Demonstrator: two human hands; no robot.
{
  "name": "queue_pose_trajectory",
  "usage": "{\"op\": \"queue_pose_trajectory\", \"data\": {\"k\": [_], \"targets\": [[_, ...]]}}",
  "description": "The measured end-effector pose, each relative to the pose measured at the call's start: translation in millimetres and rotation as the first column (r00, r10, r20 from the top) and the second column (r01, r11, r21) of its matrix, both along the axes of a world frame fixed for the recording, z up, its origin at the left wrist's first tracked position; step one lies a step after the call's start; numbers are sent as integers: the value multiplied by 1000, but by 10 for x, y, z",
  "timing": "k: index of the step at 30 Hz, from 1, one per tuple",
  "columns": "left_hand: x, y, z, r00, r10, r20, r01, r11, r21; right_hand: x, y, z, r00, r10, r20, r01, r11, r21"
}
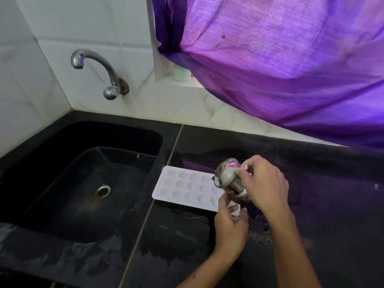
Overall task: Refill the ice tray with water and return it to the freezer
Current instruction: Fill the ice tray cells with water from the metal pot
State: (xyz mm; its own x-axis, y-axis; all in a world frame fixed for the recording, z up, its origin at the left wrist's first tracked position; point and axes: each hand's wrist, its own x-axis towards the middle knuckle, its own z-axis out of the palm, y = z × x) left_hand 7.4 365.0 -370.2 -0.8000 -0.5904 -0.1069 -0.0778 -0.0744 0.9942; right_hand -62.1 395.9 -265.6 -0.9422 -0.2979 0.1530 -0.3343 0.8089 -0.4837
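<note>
Ice tray [185,189] lies flat on wet black counter [311,173], frame centre, beside sink [62,142]. Our right hand [264,188] grips tilted steel jug [228,179]; left hand [230,223] pinches tray's near corner. We judge tray light, flexible, spill-prone filled: carry level by both short ends.

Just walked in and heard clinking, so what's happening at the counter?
A person is refilling a white ice tray lying on the black counter beside the sink. The right hand tips a small steel jug over the tray's near end, while the left hand holds the tray's corner. The tap shows no water running.
</note>
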Motion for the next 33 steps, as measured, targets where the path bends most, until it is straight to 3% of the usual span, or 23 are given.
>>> {"op": "queue_pose_trajectory", "data": {"k": [19,33], "targets": [[-25,1,100,1000,1,-14,-1,1000,25,-36,0,43,1000,7,11,-7,1000,-3],[34,-31,107,999,18,-33,-18,1000,-11,-104,73,-4,996,-14,93,30,985,-167]]}}
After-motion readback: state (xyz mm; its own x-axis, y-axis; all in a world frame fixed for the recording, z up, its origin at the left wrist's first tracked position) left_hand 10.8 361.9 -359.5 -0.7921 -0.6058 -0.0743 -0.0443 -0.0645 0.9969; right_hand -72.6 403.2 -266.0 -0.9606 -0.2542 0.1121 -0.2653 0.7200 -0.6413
